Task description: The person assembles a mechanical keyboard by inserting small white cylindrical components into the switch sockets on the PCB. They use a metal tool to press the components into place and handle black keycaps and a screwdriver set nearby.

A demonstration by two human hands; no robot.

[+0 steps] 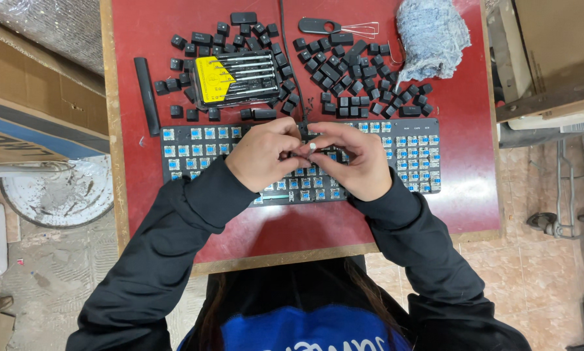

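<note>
Over red table [305,227], head view: left hand [263,156] and right hand [354,159] pinching small pale part [312,147] together above stripped keyboard [409,156]. Keycaps [357,78] nearly all removed, heaped behind; blue switches exposed. Screwdriver set [237,79], keycap puller [337,27], rag [432,36] nearby.

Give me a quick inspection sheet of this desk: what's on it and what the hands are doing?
Surface: red table, wooden edge.
Job's things: keyboard stripped of caps, blue switches bare; loose black keycaps in piles behind it.
Clutter: screwdriver set in yellow case, keycap puller, grey rag, long black bar.
Grippers: left hand and right hand meet over the keyboard, pinching a small pale piece.
Cables: black cable running from the keyboard.
Surroundings: cardboard boxes, tiled floor.
</note>
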